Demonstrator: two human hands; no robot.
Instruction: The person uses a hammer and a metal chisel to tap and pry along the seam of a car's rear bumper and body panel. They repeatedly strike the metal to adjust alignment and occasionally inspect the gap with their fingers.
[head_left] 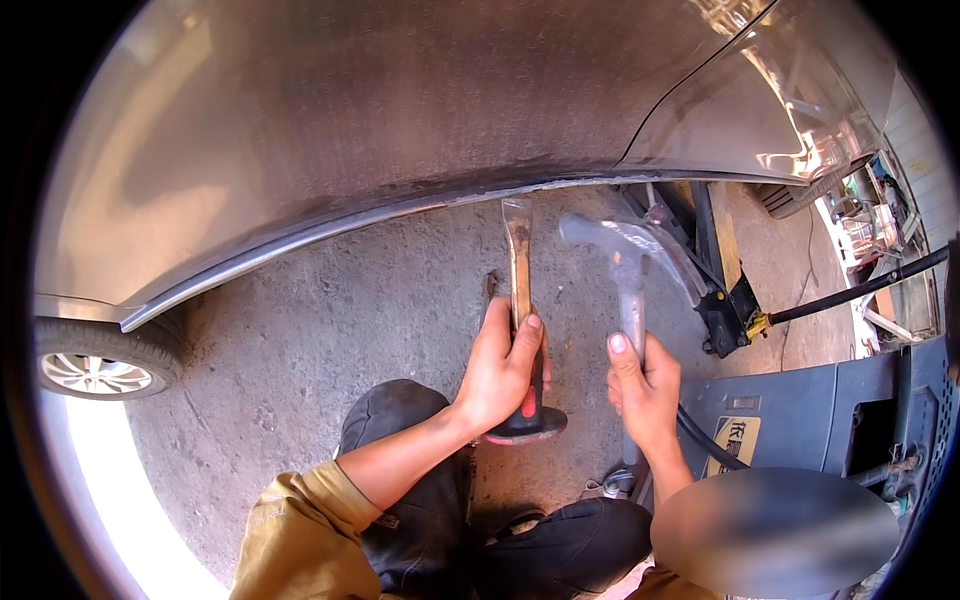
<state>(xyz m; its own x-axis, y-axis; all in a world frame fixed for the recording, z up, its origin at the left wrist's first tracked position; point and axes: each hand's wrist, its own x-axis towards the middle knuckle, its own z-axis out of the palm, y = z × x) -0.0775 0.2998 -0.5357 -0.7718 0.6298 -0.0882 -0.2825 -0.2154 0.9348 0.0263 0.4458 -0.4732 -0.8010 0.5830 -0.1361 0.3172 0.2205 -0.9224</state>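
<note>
My left hand (496, 372) is closed around a flat chisel (519, 255) with a copper-coloured shaft. Its broad blade tip points up toward the car's lower sill edge (420, 203), and a black and red hand guard (527, 428) shows below my fist. To the right, my right hand (645, 390) grips the handle of a claw hammer (632, 265). The hammer head is raised beside the chisel, apart from it, with its claw curving to the right. Above both tools spreads the brown metallic car body (400, 90).
A car wheel (100, 365) stands at the left. A black jack (722, 290) with a long bar (860, 292) is at the right, near a blue-grey machine cabinet (790, 405) and black hose. Cluttered items (875, 225) lie far right. My knees (390, 415) are bent below.
</note>
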